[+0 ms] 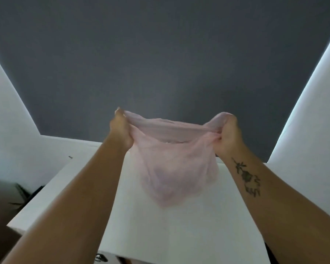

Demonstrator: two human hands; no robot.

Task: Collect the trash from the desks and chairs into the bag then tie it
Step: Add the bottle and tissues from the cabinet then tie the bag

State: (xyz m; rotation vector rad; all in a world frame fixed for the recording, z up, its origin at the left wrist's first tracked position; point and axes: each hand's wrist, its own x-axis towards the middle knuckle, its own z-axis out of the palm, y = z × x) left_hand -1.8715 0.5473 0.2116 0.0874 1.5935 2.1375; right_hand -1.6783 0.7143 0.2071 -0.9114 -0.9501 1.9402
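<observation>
A thin, see-through pink plastic bag (176, 174) hangs above a white desk (179, 231), its mouth stretched wide between my two hands. My left hand (121, 130) grips the left side of the rim in a fist. My right hand (227, 135) grips the right side the same way. The bag sags downward to a loose point and looks limp; what it holds cannot be made out through the plastic. No trash shows on the desk.
A dark grey partition (160, 63) rises behind the desk, with white side panels (10, 115) left and right. A small dark speck (70, 157) lies on the desk at the left. A dark plant (23, 195) pokes up at the lower left.
</observation>
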